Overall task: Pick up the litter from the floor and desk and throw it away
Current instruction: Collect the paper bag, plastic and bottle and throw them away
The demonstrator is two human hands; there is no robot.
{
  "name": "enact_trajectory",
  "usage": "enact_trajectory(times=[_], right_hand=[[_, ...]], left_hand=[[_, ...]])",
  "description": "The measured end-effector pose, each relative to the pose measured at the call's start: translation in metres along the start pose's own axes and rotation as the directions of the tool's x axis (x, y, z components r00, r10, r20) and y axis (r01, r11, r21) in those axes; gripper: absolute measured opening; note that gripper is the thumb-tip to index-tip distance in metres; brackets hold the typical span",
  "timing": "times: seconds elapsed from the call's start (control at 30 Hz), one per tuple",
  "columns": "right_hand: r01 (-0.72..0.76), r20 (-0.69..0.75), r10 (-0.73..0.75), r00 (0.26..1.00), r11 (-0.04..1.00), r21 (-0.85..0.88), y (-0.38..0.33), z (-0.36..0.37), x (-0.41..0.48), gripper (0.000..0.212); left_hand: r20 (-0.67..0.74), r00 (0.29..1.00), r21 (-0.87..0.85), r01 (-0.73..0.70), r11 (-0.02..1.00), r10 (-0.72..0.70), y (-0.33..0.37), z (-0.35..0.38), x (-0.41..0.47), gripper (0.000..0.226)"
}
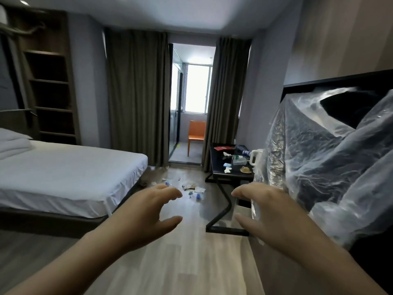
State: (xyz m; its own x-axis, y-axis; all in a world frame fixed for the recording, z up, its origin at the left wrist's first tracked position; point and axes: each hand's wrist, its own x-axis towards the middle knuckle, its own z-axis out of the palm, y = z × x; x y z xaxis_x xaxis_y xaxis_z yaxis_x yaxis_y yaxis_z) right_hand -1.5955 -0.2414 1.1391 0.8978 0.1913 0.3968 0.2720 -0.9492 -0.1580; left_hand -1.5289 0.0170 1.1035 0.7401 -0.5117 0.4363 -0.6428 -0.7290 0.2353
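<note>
Ahead, floor litter: we see a loose scatter of wrappers, paper scraps and small blue bits lying on the floor between the foot of the bed and the desk, well apart from both hands.
Desk litter: crumpled white tissue, a plastic bottle lying on its side and other scraps sit on the dark top, beside a white kettle.
Left hand: held out in front of us, fingers spread and loosely bent, holding nothing.
Right hand: held out likewise, fingers spread and empty as far as we can see. A fold of clear film hangs at its inner side, and we cannot tell whether it touches.
Plastic bag: a large clear bag billows just to the right of the right hand, mouth gaping at the top. It looks empty to us, though the crinkled film hides much.
Done: nothing we can point to, since no piece is in hand or visibly in the bag.
Left: as we judge it, the whole job. We must walk up, gather the floor scatter, clear the desk scraps, and bag and bin it all.
Beyond: an orange chair stands past the curtains.
</note>
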Motion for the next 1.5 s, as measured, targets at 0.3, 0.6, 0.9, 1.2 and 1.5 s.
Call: enact_trajectory(times=[0.3, 0.6, 0.9, 1.2, 1.5], right_hand=[[0.02, 0.05, -0.02, 0.999, 1.0, 0.004, 0.094, 0.049, 0.111, 0.035], [0.051, 0.113, -0.051, 0.992, 0.999, -0.001, 0.131, 0.129, 0.24, 0.034], [-0.024, 0.161, 0.034, 0.986, 0.998, -0.063, 0.149, 0.201, 0.402, 0.038], [-0.103, 0.224, 0.116, 0.968, 0.992, -0.071, 0.201, 0.274, 0.515, 0.043], [-0.095, 0.254, 0.104, 0.962, 0.994, -0.044, 0.29, 0.34, 0.66, 0.04]], left_hand=[[0.04, 0.994, 0.058, 0.099, 0.993, -0.102, -0.06, 0.047, 0.102, 0.046], [0.053, 0.989, 0.061, 0.131, 0.989, -0.134, -0.165, 0.095, 0.194, 0.046], [0.069, 0.988, 0.052, 0.132, 0.99, -0.135, -0.314, 0.117, 0.31, 0.045], [0.166, 0.978, -0.001, 0.131, 0.991, -0.129, -0.409, 0.178, 0.416, 0.046], [0.166, 0.973, 0.049, 0.155, 0.987, -0.162, -0.489, 0.23, 0.561, 0.045]])
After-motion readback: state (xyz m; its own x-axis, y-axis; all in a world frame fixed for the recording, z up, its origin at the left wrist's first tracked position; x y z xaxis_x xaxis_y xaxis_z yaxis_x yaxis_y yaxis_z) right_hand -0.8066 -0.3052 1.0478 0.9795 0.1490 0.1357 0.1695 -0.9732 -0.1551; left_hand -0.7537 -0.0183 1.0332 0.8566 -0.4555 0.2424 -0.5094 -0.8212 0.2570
